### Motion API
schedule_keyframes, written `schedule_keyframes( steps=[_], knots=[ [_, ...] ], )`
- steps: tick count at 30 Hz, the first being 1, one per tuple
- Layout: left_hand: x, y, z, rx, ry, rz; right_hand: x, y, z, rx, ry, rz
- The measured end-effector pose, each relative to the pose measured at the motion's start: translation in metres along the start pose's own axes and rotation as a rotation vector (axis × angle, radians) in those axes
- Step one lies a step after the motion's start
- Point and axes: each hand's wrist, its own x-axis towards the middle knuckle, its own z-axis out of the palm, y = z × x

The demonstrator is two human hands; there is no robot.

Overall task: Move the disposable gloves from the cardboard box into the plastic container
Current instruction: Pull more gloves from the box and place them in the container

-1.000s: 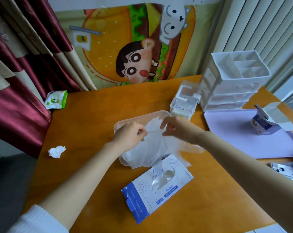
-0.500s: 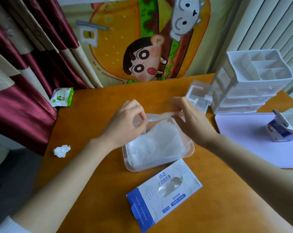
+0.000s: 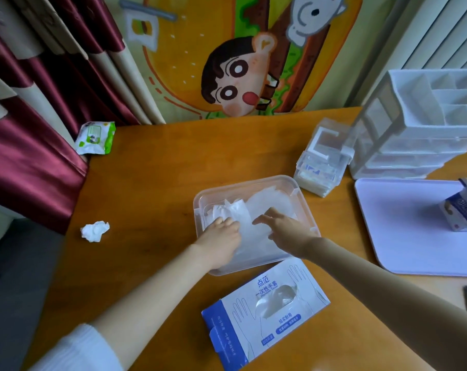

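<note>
Fingers [image 3: 264, 218] of the right hand [image 3: 286, 231] lie spread, flat on the gloves [image 3: 267, 202]. Left hand [image 3: 221, 238] fingers bend down onto them; whether they pinch, I cannot tell. Gloves sit inside the container [image 3: 198, 202] on the table [image 3: 160, 183], with the box [image 3: 243, 325] just in front.

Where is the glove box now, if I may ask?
Head view, lower centre: the glove box lies on the table, just nearer than the plastic container.
</note>
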Motion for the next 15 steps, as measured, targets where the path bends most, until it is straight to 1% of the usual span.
schedule_keyframes(
  steps=[3, 5, 9, 12, 13, 15],
  knots=[
    [0.009, 0.003, 0.005, 0.014, -0.115, -0.023, 0.007, -0.001, 0.001, 0.01, -0.06, -0.015],
    [0.013, 0.003, 0.006, -0.078, -0.107, -0.06, 0.011, -0.001, 0.0, 0.009, -0.087, -0.013],
    [0.014, -0.006, -0.001, -0.439, 0.097, -0.18, 0.017, 0.003, -0.015, 0.037, -0.069, 0.041],
    [0.012, -0.02, -0.008, -0.591, 0.261, -0.274, 0.016, 0.006, -0.031, 0.056, -0.015, 0.043],
    [0.012, -0.025, -0.012, -0.64, 0.291, -0.292, 0.015, 0.006, -0.037, 0.066, 0.013, 0.034],
    [0.009, -0.034, -0.02, -0.719, 0.297, -0.31, 0.012, 0.004, -0.05, 0.099, 0.066, 0.017]
  ],
)
